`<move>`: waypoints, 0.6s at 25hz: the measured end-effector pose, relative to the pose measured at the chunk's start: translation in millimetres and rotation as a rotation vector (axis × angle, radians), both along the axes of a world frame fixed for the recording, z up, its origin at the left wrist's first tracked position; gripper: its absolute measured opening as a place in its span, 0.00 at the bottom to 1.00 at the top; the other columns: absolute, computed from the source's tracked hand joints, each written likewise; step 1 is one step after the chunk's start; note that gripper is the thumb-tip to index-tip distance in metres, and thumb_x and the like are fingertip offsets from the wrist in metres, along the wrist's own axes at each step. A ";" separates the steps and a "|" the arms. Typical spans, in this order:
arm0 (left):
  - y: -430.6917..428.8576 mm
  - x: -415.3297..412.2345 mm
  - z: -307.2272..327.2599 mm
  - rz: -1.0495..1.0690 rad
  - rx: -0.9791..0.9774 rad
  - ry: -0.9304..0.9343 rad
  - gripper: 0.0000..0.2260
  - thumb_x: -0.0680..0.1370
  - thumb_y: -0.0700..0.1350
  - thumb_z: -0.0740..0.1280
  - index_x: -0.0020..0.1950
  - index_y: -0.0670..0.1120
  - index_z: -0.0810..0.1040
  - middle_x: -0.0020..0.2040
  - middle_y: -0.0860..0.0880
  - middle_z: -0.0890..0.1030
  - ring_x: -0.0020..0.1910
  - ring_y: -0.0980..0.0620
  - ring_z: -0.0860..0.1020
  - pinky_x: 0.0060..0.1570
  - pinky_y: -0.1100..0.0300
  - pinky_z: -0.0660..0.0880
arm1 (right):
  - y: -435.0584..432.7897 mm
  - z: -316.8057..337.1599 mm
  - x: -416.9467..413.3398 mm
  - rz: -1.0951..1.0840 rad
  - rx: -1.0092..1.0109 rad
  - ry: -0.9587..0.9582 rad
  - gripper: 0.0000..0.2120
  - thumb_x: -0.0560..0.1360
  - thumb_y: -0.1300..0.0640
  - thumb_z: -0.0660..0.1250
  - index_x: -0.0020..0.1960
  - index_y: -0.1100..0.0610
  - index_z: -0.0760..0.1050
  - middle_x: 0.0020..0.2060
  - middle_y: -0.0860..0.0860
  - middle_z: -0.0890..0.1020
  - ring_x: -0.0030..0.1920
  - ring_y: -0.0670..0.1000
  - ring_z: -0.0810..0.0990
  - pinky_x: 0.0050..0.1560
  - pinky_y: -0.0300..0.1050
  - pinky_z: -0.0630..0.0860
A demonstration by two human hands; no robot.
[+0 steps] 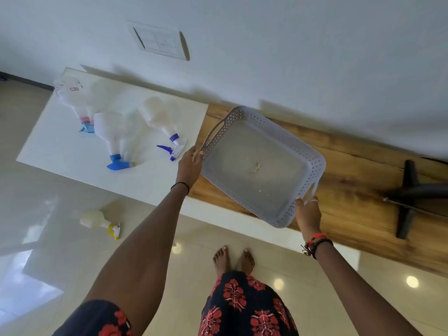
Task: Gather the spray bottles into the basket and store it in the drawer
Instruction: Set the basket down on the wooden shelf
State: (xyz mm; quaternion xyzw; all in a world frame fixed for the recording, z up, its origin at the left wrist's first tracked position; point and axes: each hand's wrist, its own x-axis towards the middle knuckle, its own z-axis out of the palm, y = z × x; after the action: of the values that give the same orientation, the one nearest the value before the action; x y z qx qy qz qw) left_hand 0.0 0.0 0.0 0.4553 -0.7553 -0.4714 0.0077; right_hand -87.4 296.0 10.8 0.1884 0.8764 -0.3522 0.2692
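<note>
The basket (261, 166) is a shallow, pale, perforated tray with nothing in it but a small scrap near the middle, and it sits on the wooden part of the counter (363, 170), its long axis running from the far left handle down to the near right corner. Both hands are on it: the left hand (190, 163) has its fingers curled over the rim at the left end just below the handle slot, and the right hand (308, 212) grips the near right end by the other handle, so the two hands are well apart, one at each end of the long axis. Whether the basket rests flat or is slightly lifted cannot be told. The spray bottles (116, 132) lie to the left of the basket on the white part of the counter (60, 151), three or so on their sides with blue and purple triggers pointing toward the near edge; the purple-trigger bottle (167, 129) is just beside the left hand. One more bottle with a yellow trigger (101, 223) lies on the floor (60, 238) below the counter edge. The left hand is clearly the nearer one to all the bottles, so the gathering likely falls to it, or the basket slides left. No drawer can be made out.
</note>
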 end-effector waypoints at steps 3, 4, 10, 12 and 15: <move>-3.3 -11.8 -4.2 -0.040 0.026 -0.010 0.22 0.82 0.48 0.59 0.74 0.40 0.66 0.70 0.40 0.74 0.69 0.42 0.72 0.69 0.50 0.69 | -2.7 -5.5 -2.5 -0.047 -0.026 -0.009 0.16 0.79 0.64 0.55 0.66 0.66 0.66 0.52 0.63 0.78 0.44 0.59 0.78 0.40 0.43 0.71; -3.5 -14.8 -3.3 -0.060 0.045 -0.021 0.22 0.82 0.47 0.58 0.75 0.42 0.65 0.70 0.41 0.74 0.69 0.42 0.72 0.69 0.51 0.69 | -1.8 -10.8 -3.4 -0.055 -0.018 -0.027 0.16 0.78 0.66 0.54 0.65 0.67 0.66 0.48 0.61 0.77 0.40 0.57 0.75 0.35 0.41 0.69; -9.3 -20.8 -9.9 -0.105 0.042 -0.090 0.19 0.82 0.45 0.58 0.73 0.46 0.68 0.62 0.38 0.79 0.60 0.40 0.78 0.58 0.57 0.74 | 4.6 -13.9 -19.5 -0.075 0.025 -0.039 0.16 0.78 0.68 0.51 0.63 0.66 0.69 0.53 0.64 0.77 0.46 0.59 0.76 0.34 0.42 0.68; -9.1 -23.0 -6.1 -0.163 0.056 -0.125 0.21 0.82 0.50 0.58 0.75 0.49 0.65 0.61 0.37 0.80 0.60 0.39 0.78 0.62 0.47 0.76 | 9.4 -11.9 -29.5 -0.091 0.039 -0.032 0.17 0.77 0.70 0.51 0.63 0.66 0.69 0.56 0.65 0.77 0.47 0.61 0.76 0.38 0.46 0.70; -4.6 -28.5 -2.0 -0.271 0.050 -0.137 0.20 0.83 0.53 0.54 0.75 0.53 0.64 0.64 0.38 0.78 0.62 0.39 0.78 0.63 0.45 0.75 | 17.1 -7.1 -47.8 -0.103 0.059 -0.007 0.15 0.77 0.70 0.52 0.61 0.69 0.70 0.55 0.67 0.78 0.49 0.65 0.78 0.44 0.54 0.75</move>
State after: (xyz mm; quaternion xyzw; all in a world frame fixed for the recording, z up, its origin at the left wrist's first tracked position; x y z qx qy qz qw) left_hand -28.5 -4.6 -2.0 0.3801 -0.7967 -0.4546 -0.1188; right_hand -135.2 313.1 3.7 0.2423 0.8747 -0.3387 0.2481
